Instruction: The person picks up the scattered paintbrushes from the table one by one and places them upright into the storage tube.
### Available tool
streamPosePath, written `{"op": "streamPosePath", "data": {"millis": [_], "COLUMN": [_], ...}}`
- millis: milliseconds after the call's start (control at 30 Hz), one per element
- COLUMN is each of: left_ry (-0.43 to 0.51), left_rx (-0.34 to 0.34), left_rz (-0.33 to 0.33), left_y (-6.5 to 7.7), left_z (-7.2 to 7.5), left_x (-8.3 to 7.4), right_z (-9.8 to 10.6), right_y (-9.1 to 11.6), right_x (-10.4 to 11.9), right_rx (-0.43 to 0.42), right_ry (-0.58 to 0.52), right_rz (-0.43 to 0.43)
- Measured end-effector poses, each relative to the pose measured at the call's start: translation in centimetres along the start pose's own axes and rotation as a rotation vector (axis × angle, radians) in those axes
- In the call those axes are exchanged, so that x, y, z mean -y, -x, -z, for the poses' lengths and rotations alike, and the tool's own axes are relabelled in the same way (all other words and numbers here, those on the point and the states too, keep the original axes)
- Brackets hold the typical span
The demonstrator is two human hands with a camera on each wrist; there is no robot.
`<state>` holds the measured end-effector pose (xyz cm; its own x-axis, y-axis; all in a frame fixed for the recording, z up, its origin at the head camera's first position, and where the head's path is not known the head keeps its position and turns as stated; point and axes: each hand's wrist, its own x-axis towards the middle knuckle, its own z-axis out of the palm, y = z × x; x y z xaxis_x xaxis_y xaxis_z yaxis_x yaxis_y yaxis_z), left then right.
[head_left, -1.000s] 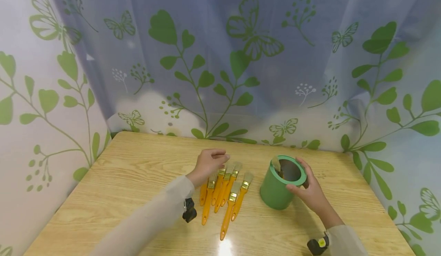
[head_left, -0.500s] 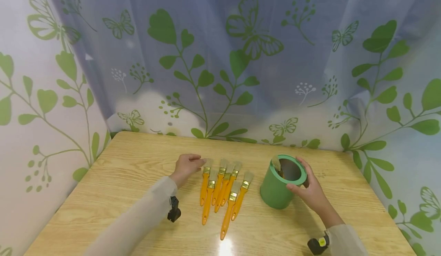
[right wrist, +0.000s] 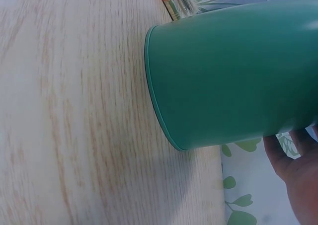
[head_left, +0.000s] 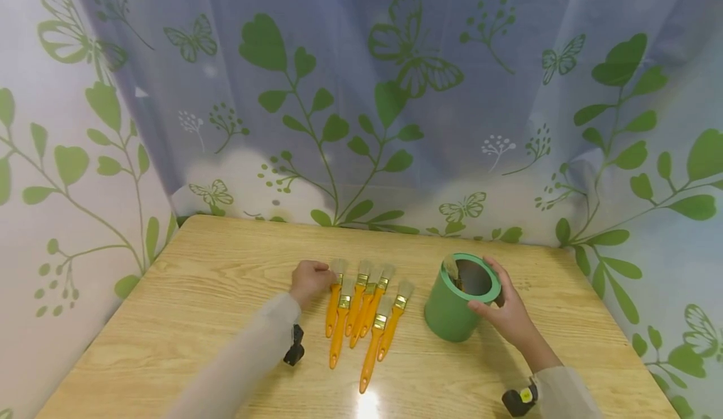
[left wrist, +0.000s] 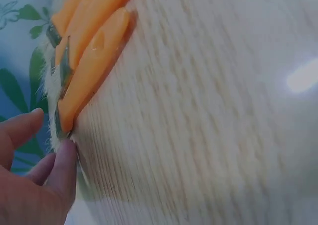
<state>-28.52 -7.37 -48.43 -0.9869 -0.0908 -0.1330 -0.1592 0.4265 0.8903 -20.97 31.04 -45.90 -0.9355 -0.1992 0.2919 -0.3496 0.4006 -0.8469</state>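
Observation:
Several paintbrushes with orange handles, brass ferrules and pale bristles lie side by side mid-table in the head view. At the leftmost paintbrush [head_left: 333, 306] is my left hand [head_left: 309, 281], its fingers at the ferrule and bristles. In the left wrist view a fingertip [left wrist: 65, 146] meets the ferrule end, while another finger stays apart from the bristles. My right hand [head_left: 508, 315] holds the green can [head_left: 452, 312] by its rim, thumb in front and fingers round the right side. One paintbrush [head_left: 450, 267] stands in the can, bristles up, its handle hidden inside.
The wooden table [head_left: 226, 262] runs back to a patterned curtain [head_left: 339, 155], which also hangs at both sides. Between the can and the loose brushes lies a narrow strip of tabletop. Bright glare shows near the front edge.
My left hand has moved left from above the brushes, then down to the leftmost paintbrush. The right hand and the can have stayed in place.

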Motion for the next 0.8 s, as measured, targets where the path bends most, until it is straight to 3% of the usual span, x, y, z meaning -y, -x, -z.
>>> {"op": "streamPosePath", "data": {"millis": [133, 333, 800], "left_ry": [-0.117, -0.198, -0.195], "left_rx": [-0.046, -0.087, -0.051], "left_rz": [-0.048, -0.062, -0.064], "left_y": [-0.6, -0.2, -0.3], "left_z": [-0.8, -1.1, -1.4], "left_x": [0.5, 0.0, 0.1], "right_z": [0.0, -0.3, 0.0], "right_y": [0.1, -0.1, 0.0], "right_x": [0.1, 0.6, 0.5], "right_rx": [-0.002, 0.006, 0.000], "right_ry": [0.000, -0.002, -0.015], "right_rz": [0.001, 0.010, 0.003]}}
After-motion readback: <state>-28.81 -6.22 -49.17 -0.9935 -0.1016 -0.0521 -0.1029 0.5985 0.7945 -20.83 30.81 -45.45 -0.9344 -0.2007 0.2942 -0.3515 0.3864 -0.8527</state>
